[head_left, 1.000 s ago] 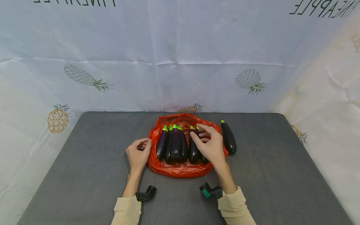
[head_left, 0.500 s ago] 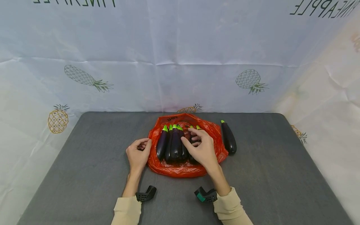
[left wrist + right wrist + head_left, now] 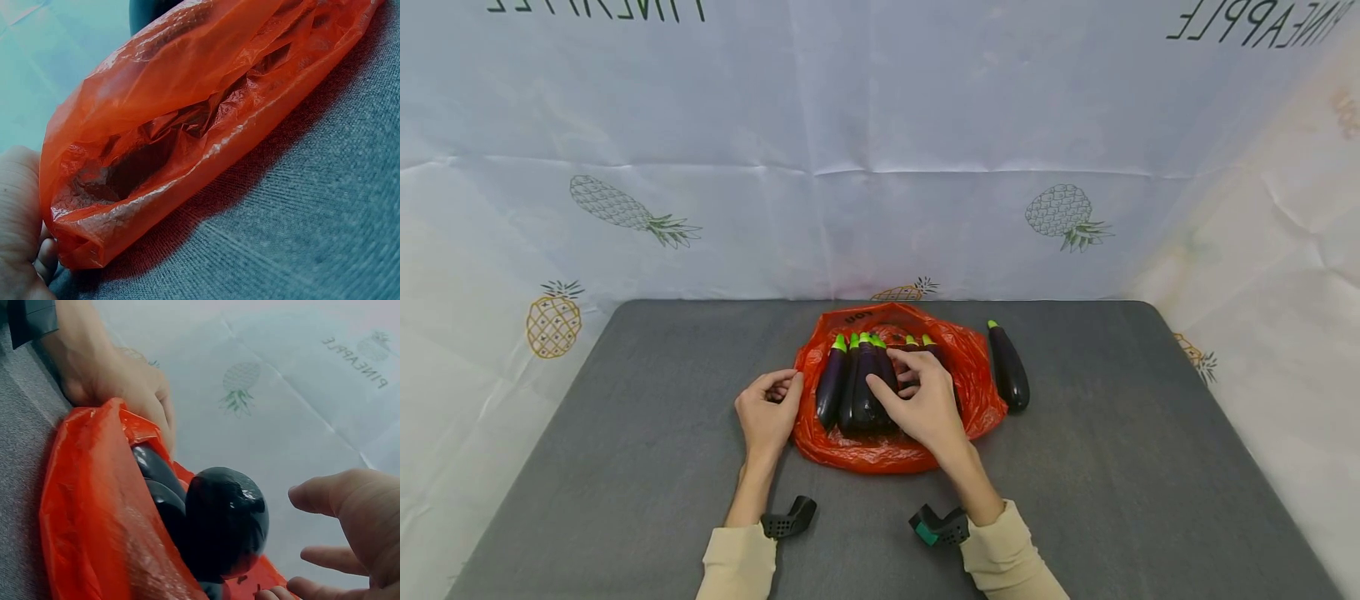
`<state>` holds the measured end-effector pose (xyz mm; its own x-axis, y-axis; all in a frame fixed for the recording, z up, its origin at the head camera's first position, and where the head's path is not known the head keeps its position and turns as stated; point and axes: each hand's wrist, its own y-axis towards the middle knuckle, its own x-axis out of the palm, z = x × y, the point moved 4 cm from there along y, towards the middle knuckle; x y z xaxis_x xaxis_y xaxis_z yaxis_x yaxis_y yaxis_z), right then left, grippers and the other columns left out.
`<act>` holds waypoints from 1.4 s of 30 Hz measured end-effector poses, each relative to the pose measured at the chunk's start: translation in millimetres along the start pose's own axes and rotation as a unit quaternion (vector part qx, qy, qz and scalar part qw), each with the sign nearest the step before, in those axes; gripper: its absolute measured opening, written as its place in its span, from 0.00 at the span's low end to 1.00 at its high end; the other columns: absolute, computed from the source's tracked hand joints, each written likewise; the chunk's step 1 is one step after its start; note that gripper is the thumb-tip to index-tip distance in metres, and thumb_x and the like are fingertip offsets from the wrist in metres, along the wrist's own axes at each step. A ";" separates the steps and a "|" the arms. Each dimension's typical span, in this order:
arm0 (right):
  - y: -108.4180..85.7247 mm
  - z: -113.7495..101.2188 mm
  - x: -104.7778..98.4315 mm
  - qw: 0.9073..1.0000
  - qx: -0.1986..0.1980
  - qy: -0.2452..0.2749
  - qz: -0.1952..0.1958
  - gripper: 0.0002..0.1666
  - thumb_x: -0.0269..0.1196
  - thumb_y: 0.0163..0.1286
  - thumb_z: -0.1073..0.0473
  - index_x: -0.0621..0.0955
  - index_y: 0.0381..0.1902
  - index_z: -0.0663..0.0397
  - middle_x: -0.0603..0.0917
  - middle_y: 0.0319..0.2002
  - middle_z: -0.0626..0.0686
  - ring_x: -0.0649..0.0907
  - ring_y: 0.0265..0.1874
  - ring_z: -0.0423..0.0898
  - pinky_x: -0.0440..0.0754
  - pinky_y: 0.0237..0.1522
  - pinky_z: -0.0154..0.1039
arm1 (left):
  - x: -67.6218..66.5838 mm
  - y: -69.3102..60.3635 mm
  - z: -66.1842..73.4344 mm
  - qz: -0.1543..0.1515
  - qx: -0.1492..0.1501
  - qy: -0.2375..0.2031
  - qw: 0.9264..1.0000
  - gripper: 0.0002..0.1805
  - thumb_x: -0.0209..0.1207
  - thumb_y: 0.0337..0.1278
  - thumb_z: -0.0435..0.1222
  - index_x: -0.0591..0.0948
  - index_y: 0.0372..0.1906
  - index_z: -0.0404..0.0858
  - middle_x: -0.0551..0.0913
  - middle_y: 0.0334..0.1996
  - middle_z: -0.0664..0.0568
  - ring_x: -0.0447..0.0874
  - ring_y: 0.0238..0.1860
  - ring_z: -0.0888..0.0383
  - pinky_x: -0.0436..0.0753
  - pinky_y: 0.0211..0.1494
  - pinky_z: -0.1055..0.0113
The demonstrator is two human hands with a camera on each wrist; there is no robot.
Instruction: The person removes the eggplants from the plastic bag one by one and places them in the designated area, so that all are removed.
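One grey table [image 3: 647, 442], pineapple-print backdrop [image 3: 880, 108]; left grip [image 3: 769, 410] firm on red bag [image 3: 880, 460], right grip [image 3: 927, 404] loose.

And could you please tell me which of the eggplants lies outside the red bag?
The eggplant at the far right in the head view; it lies on the grey table, while the other eggplants sit in the red bag.

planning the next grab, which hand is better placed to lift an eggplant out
Probably the right hand: it is over the eggplants, fingers parted, while the left hand pinches the bag.
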<state>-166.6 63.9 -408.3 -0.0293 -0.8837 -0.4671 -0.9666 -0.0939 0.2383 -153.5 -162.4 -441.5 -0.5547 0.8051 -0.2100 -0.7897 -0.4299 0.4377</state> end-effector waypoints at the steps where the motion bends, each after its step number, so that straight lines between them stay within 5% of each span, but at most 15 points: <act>1: -0.1 0.0 1.0 1.000 -0.002 -0.003 0.001 0.29 0.74 0.63 0.52 0.84 0.60 0.58 0.84 0.50 0.63 0.85 0.40 0.55 0.89 0.38 0.42 | 0.1 0.0 -0.2 0.000 -0.001 0.000 1.000 0.03 0.69 0.54 0.22 0.88 0.30 0.23 0.85 0.22 0.34 0.74 0.22 0.64 0.72 0.30 0.84; 42: -9.8 -5.6 19.1 0.998 0.017 -0.051 -0.041 0.39 0.71 0.65 0.47 0.77 0.68 0.61 0.80 0.61 0.64 0.86 0.41 0.51 0.88 0.39 0.40 | -0.2 -0.3 -1.2 -0.002 -0.002 -0.010 1.000 0.02 0.68 0.54 0.22 0.88 0.30 0.23 0.85 0.22 0.34 0.74 0.22 0.68 0.73 0.30 0.83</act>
<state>-156.2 45.4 -414.8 0.0257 -0.8228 -0.5677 -0.9749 -0.1462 0.1679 -153.4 -163.0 -442.7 -0.5460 0.8149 -0.1946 -0.7934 -0.4282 0.4327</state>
